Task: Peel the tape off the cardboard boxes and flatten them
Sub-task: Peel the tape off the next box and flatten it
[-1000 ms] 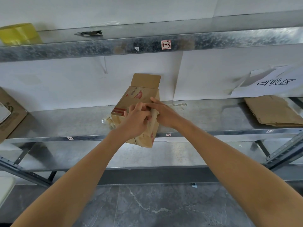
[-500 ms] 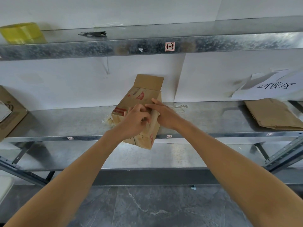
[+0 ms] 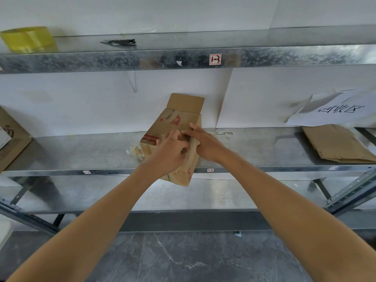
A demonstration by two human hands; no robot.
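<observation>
Under both hands on the shelf edge (image 3: 244, 169), the cardboard box (image 3: 173, 127) stands unflattened, left hand (image 3: 169, 153) pinching at its seam, right hand (image 3: 207, 144) bracing it, flattened cardboard (image 3: 337, 143) far right.

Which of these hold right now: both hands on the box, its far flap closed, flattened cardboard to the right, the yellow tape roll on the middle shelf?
1. Both the left hand and the right hand are on the cardboard box. True.
2. The box's far flap is closed. False: it stands up.
3. Flattened cardboard lies on the shelf to the right. True.
4. The yellow tape roll sits on the middle shelf. False: top shelf, left.
</observation>
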